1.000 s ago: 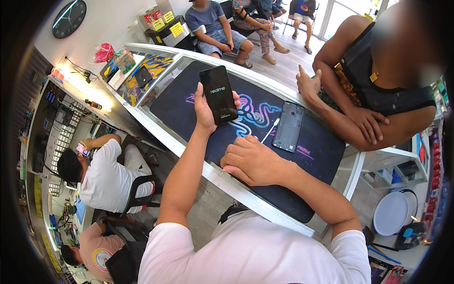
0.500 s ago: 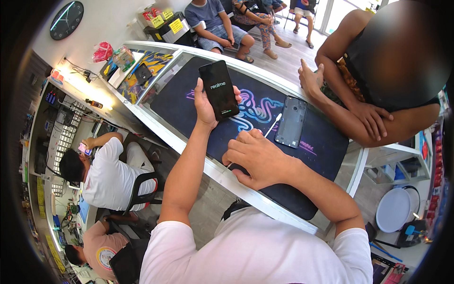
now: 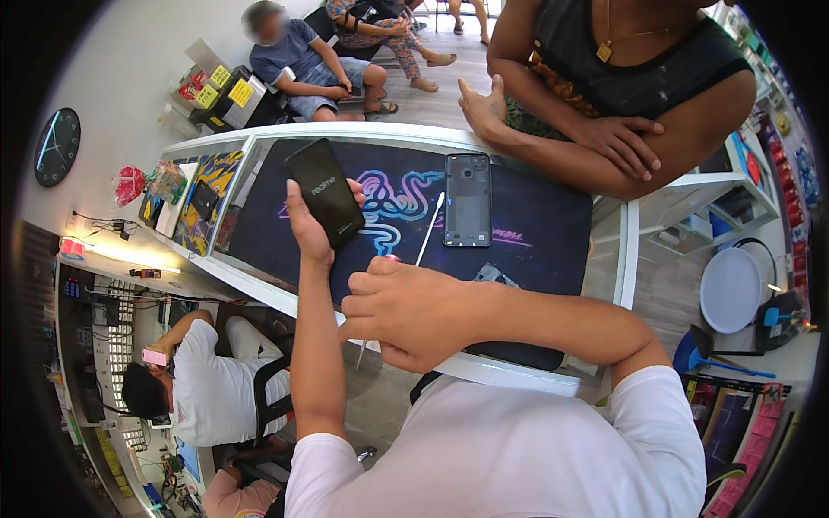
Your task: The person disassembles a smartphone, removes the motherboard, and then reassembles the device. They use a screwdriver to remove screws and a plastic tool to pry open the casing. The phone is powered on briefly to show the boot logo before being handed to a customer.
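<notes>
So that it presumably faces me, the phone [image 3: 326, 194] is clasped by its edges in my left hand [image 3: 311, 229], over the desk [image 3: 629, 250], but I cannot tell whether my right hand [image 3: 414, 311] grips the swab [image 3: 430, 230].

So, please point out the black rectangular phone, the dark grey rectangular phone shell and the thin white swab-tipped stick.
Black rectangular phone [image 3: 325, 197]: head view, middle of its screen.
Dark grey rectangular phone shell [image 3: 467, 200]: head view, middle of its upturned side.
Thin white swab-tipped stick [image 3: 429, 231]: head view, shaft below the tip.
</notes>
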